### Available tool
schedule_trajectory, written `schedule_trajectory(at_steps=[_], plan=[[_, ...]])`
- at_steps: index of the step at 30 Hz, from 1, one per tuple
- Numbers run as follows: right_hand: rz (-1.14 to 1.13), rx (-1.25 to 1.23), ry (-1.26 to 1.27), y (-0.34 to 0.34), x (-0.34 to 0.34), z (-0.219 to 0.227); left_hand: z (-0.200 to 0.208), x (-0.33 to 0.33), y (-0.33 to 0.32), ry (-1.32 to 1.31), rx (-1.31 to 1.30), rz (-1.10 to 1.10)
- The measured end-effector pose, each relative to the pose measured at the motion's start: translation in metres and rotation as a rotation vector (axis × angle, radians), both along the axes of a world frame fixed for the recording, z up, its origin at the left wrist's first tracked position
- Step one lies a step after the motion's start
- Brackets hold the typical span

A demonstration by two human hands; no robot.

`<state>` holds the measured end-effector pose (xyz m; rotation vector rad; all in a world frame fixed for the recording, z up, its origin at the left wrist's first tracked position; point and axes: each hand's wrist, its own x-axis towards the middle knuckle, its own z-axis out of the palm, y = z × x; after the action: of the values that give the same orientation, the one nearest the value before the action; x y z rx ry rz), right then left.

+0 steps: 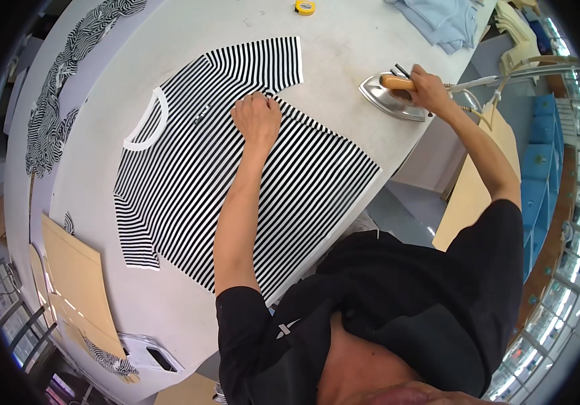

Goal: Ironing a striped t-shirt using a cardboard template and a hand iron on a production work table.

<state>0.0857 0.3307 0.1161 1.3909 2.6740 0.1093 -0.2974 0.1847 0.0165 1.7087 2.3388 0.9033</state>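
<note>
A black-and-white striped T-shirt (236, 169) with a white neckband lies spread on the pale table, its collar toward the left. My left hand (257, 120) rests on the shirt near the underarm of the far sleeve, fingers bent down onto the fabric by the side seam. Whether cloth is pinched under those fingertips is hidden. Off to the right, my right hand (429, 91) is wrapped round the wooden handle of a steam iron (391, 101). The iron's metal body is over the table near its right edge, apart from the shirt.
A yellow tape measure (305, 7) lies at the far edge. Folded light-blue garments (442, 23) are at the far right. Crumpled striped fabric (60, 88) lines the left side, with a cardboard sheet (81, 283) nearer. A hose and cable (486, 82) trail right from the iron.
</note>
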Motion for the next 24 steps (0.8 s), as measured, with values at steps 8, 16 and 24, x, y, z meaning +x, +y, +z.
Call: schedule_trajectory(at_steps=[8,16,24], plan=[[0.281,0.088,0.226,0.004,-0.176,0.004,0.006,-0.004,0.003,0.007,-0.060,0.010],[0.394,-0.069,0.185,0.001,-0.180,-0.013,0.001,-0.006,0.002,0.036,0.009,0.006],[0.024,0.075,-0.033,0.016,-0.072,-0.008,0.007,-0.002,0.045,0.008,-0.128,-0.133]])
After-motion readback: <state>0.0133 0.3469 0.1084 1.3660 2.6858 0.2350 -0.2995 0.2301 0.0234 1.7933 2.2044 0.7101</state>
